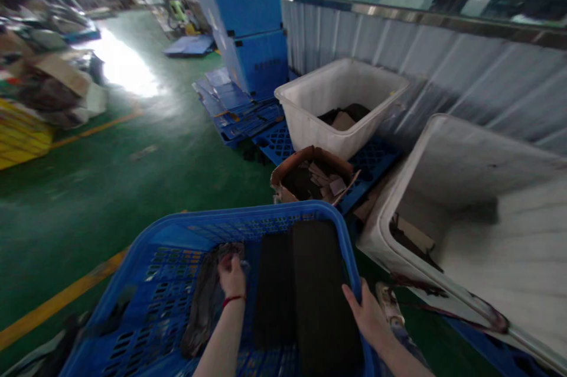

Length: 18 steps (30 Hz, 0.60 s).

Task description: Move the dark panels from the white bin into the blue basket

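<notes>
A large blue plastic basket (248, 211) with slotted walls fills the lower middle of the view. Inside it lie two long dark foam-like blocks, the taller block (323, 288) against the right wall and the lower block (274, 288) beside it. Left of them rests a dark grey bundle (201, 300) that looks wrapped in clear plastic. My left hand (231, 278) reaches into the basket, its fingers curled at the bundle's far end. At the basket's right rim my right hand (365, 313) grips the edge, with a finger towards the taller block.
A torn cardboard box (283, 179) with scraps stands beyond the basket. White tubs (305, 120) stand behind it and at right, the nearer tub (385, 217) close to my right arm. Blue boxes (257, 16) are stacked near the wall. Green floor (168, 176) extends left.
</notes>
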Tool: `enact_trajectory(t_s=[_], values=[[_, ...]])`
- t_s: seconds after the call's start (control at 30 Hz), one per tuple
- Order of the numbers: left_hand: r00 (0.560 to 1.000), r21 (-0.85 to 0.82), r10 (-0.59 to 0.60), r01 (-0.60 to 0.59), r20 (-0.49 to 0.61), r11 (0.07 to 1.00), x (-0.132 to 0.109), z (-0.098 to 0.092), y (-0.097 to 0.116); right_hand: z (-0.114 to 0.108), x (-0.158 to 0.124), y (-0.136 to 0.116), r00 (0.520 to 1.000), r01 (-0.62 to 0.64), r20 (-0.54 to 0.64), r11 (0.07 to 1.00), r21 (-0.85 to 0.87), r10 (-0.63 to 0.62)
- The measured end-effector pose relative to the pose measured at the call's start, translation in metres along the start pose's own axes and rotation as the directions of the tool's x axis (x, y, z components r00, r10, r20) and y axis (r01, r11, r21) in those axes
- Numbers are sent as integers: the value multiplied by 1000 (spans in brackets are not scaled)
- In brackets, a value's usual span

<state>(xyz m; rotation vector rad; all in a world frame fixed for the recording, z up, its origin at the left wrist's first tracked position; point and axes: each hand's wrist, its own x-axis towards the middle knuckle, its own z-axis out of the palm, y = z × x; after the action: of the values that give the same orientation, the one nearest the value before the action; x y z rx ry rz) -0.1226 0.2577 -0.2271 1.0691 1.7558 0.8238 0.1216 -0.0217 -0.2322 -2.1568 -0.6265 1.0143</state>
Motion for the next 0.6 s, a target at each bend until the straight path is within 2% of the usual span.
enact_trajectory(t_s=[0.03, 0.07, 0.1, 0.13, 0.17, 0.2, 0.23, 0.27, 0.3, 0.33, 0.4, 0.43, 0.47, 0.5, 0.53, 0.57, 0.6], values=[[994, 19, 53, -52, -100, 998, -14, 5, 15, -7, -2, -3, 1000, 16, 20, 999, 30, -17], [972, 30, 172, -170, -159, 985, -31, 11, 31, -16, -3, -6, 998, 36, 42, 998, 59, -39], [944, 16, 287, -288, -163, 957, -53, 20, 48, -30, -3, -8, 996, 60, 61, 994, 88, -65], [888, -9, 432, -439, -157, 899, -77, 32, 66, -49, -2, -9, 993, 85, 75, 990, 116, -94], [863, -35, 503, -504, -39, 863, -105, 47, 82, -72, 1, -8, 989, 109, 81, 984, 143, -122], [835, 10, 549, -550, 26, 835, -136, 66, 96, -100, 6, -5, 987, 130, 73, 978, 166, -144], [786, 91, 614, -618, 74, 781, -168, 89, 108, -132, 14, 2, 986, 143, 54, 973, 183, -155], [736, 109, 643, -672, 212, 733, -200, 115, 115, -167, 25, 12, 988, 144, 20, 971, 191, -151], [682, 51, 635, -695, 363, 718, -231, 144, 119, -205, 39, 27, 992, 129, -29, 973, 190, -126], [606, 20, 588, -705, 536, 709, -260, 176, 119, -243, 54, 45, 993, 96, -80, 978, 184, -82], [381, -18, 479, -768, 791, 640, -306, 241, 108, -314, 88, 93, 985, -20, -165, 986, 164, 48], [275, -30, 402, -794, 873, 607, -322, 272, 100, -345, 104, 120, 975, -92, -187, 985, 143, 118], [199, -28, 327, -816, 924, 577, -334, 301, 91, -370, 119, 149, 963, -166, -196, 979, 115, 186], [150, -17, 253, -830, 956, 558, -341, 327, 81, -390, 131, 176, 949, -230, -201, 970, 84, 243], [130, 8, 185, -837, 974, 547, -345, 349, 71, -404, 141, 203, 937, -284, -197, 957, 51, 289], [136, 47, 127, -840, 982, 540, -346, 368, 61, -413, 149, 228, 927, -327, -188, 945, 18, 324], [168, 102, 78, -842, 983, 530, -345, 382, 51, -416, 157, 250, 921, -356, -175, 934, -14, 348]])
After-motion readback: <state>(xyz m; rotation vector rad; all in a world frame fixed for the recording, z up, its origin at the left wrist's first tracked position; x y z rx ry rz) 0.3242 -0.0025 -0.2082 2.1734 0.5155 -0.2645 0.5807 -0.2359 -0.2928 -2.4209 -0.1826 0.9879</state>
